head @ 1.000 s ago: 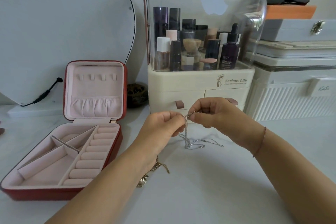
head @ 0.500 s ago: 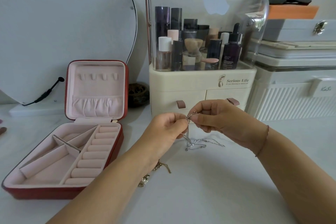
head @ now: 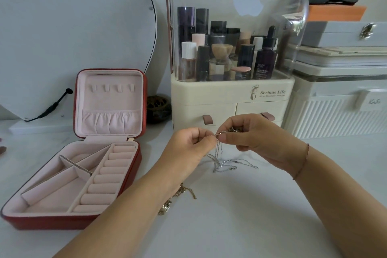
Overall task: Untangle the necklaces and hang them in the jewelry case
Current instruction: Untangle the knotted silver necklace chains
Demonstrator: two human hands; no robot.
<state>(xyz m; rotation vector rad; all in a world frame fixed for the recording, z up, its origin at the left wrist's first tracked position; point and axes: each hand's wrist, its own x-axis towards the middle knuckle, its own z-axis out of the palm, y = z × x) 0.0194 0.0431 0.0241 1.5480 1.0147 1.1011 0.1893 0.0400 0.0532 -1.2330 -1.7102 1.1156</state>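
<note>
Left hand [head: 189, 145] and right hand [head: 249, 137] pinching a tangled silver necklace [head: 225, 162] — just before the cosmetics organizer [head: 230, 94], open red jewelry case [head: 83, 153] to its left, gold necklace [head: 178, 197] under the left wrist

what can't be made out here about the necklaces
Head view: where the silver necklace is pinched, the fingers of the left hand and right hand cover it; any knot is too fine to trace.
Head view: the gold necklace runs under the left forearm, which hides the rest.
Head view: a brownish thing is cut off by the left edge.
</note>
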